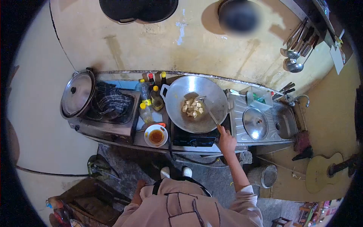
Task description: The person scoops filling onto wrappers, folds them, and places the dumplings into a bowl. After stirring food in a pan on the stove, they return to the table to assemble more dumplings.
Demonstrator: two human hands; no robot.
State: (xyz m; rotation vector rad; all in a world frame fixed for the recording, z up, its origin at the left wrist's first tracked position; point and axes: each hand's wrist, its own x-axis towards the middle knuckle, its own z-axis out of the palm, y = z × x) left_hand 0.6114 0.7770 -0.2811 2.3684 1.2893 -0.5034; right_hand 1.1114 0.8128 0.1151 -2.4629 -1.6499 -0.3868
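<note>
A large metal wok (177, 89) sits on a black gas stove (194, 141). Pale, chunky food pieces (193, 109) lie in a little oil at its bottom. My right hand (227, 142) is closed around the handle of a spatula (211, 113), whose metal end reaches into the wok beside the pieces. My left hand (140, 185) hangs low at my side, away from the counter, and its fingers are too unclear to read. Left of the stove stands a white bowl (162, 142) of reddish-brown sauce.
Several bottles (156, 99) stand left of the wok. A second stove (109, 129) carries a lidded pot (75, 93) and a checked cloth (113, 100). To the right, a pot lid (255, 122) lies on the drainboard beside the sink (286, 130). Ladles (296, 67) hang on the wall.
</note>
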